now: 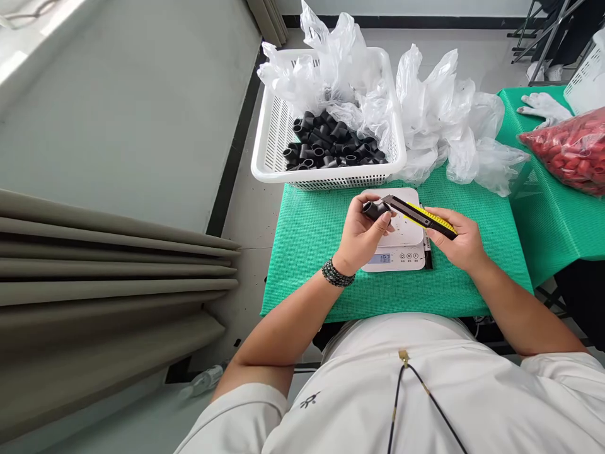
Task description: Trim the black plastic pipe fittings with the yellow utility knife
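Observation:
My left hand (pixel 363 230) is closed around a black pipe fitting (pixel 373 210), with its round opening turned to the left. In my right hand (pixel 456 238) is a yellow and black utility knife (pixel 423 217). The knife's tip is at the fitting's right side; whether it touches cannot be made out. Both hands are above a white digital scale (pixel 394 260), whose display appears to read 10.7. A black marker (pixel 428 252) lies along the scale's right edge.
Behind the scale, a white basket (pixel 274 170) holds many black fittings (pixel 326 145) and clear plastic bags. More clear bags (pixel 449 126) lie to its right. On the second green-covered table are a white glove (pixel 546 108) and a bag of red pieces (pixel 574 151). Curtains (pixel 118 268) hang at left.

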A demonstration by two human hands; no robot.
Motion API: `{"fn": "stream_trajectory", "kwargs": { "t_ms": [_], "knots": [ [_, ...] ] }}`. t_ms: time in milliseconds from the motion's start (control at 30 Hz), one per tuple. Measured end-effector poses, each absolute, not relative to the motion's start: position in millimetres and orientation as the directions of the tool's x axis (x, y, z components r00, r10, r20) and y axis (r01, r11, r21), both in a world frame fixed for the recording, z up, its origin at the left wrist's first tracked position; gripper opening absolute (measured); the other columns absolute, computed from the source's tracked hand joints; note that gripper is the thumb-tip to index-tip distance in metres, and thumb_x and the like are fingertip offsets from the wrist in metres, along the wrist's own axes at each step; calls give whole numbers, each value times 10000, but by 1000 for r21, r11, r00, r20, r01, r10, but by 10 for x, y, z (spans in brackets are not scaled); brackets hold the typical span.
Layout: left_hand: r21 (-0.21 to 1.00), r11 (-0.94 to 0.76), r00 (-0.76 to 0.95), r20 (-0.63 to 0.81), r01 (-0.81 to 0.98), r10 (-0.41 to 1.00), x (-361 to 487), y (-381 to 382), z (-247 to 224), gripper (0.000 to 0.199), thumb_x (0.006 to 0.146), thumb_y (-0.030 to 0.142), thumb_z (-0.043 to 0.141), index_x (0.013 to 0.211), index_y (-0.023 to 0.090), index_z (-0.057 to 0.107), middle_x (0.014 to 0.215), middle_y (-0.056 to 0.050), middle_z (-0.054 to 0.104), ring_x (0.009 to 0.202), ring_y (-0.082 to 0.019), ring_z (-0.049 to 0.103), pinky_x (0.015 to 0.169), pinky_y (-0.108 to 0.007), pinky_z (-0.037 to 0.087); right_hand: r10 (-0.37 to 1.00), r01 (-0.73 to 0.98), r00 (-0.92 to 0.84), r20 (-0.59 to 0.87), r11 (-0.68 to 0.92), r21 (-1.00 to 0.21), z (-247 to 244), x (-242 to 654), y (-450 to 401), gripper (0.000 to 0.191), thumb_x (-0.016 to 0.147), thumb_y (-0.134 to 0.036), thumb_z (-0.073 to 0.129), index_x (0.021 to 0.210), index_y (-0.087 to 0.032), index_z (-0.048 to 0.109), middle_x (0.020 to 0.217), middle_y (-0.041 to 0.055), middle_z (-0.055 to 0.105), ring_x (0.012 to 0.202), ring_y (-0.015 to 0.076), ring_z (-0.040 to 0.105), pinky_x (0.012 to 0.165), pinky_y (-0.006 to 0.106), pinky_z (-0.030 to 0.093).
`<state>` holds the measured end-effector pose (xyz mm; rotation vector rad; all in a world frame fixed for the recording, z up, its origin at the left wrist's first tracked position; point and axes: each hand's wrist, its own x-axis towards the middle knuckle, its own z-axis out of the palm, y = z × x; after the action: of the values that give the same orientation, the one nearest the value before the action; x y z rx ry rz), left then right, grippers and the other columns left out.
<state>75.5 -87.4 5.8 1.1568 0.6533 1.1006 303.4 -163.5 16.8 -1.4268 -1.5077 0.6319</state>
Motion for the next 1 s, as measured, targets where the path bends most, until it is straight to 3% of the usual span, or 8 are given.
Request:
{"fn": "stream_trajectory", "kwargs": {
  "t_ms": [267,467,1000],
  "knots": [
    [947,-22,356,142,-321,924,756,-886,70,589,891,613,873,1190,242,526,887,7,715,707,-107,714,694,-256,640,957,457,72,280,218,-862,198,3036,-1656,364,916,-393,823,1264,-288,823,1254,74,858,1118,297,839,1006,463,701],
    [947,-53,321,159,-316,934,757,-881,76,564,877,628,875,1124,242,547,1015,-41,731,789,-122,723,690,-262,654,956,470,104,275,196,-861,189,3032,-1641,370,917,-406,815,1264,-277,824,1250,75,858,1117,299,838,998,466,706],
    [956,-65,255,141,-285,957,753,-868,54,571,872,645,872,1122,233,565,954,1,668,696,-94,707,679,-255,659,958,462,67,280,219,-859,210,3029,-1647,359,907,-355,815,1258,-279,831,1246,68,862,1136,298,837,1011,455,702]
  ]
}}
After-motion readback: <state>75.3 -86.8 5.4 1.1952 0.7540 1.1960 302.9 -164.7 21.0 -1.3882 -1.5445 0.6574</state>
